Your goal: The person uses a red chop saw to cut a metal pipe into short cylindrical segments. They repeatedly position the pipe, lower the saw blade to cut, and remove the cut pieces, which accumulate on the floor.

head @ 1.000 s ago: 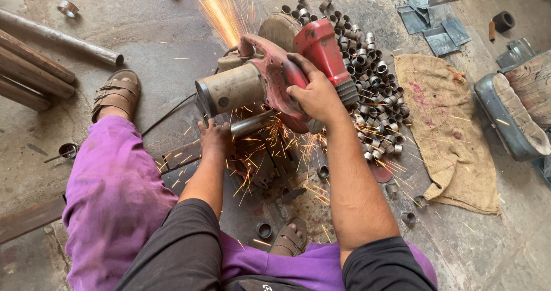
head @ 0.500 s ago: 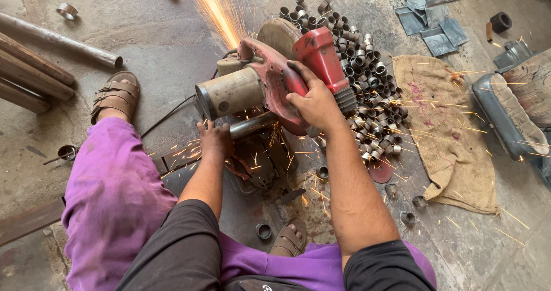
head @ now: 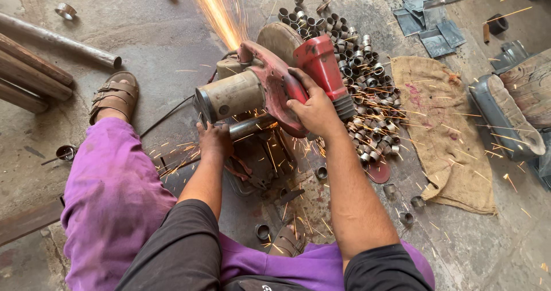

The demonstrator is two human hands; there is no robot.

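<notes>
A red chop saw (head: 270, 81) with a grey motor housing sits on the floor between my legs. My right hand (head: 314, 110) grips its red handle and holds the head down. Below the motor, my left hand (head: 215, 142) holds a grey metal pipe (head: 249, 126) under the saw. Orange sparks (head: 218, 10) shoot away from the blade toward the top of the view, and smaller sparks scatter around the saw base. The blade itself is hidden behind its red guard.
A heap of several short cut metal rings (head: 359, 67) lies right of the saw. A burlap sack (head: 445, 127) is spread further right. Long pipes (head: 46, 55) lie at the left. My sandalled foot (head: 115, 96) rests near them. Loose rings dot the floor.
The saw head and my right hand have come slightly lower and nearer. The spark stream keeps shooting upward. My left hand stays on the pipe.
</notes>
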